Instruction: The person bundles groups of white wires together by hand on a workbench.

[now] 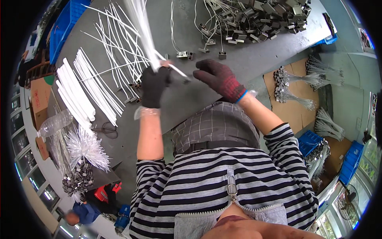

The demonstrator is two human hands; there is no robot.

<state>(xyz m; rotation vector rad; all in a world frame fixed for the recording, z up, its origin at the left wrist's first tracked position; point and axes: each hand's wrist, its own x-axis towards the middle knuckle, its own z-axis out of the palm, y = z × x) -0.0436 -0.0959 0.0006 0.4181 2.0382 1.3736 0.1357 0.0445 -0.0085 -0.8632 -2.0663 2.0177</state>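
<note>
- A grey table (246, 65) spreads before a worker in striped sleeves, its stock sorted by kind, seemingly so each sort lies within reach.
- Metal parts (262, 22) heap at the table's far right, some trailing white wires, perhaps piled aside to free the near surface.
- A white bundle (144, 36), blurred, rises from the worker's left hand toward the far side; gripped at its near end, it probably stays gathered that way.
- White tubes (75, 95) lie side by side at left, apparently aligned for easy picking; loose wires (119, 47) fan out beyond them, less orderly.
- The right hand (220, 79), in a dark and red glove, hovers right of the bundle, apart from it. Thumb and fingers stand slightly parted, pinching nothing visible.
- The left hand (156, 85), dark-gloved, has its fingers curled around the bundle's near end; blur hides how each finger sits.
- A clear bottle (55, 124) lies at the left edge.
- Scissors (106, 130) rest near the tubes, likely kept handy.
- A thin strip (178, 71) with a dark tip juts rightward from beside the left hand.
</note>
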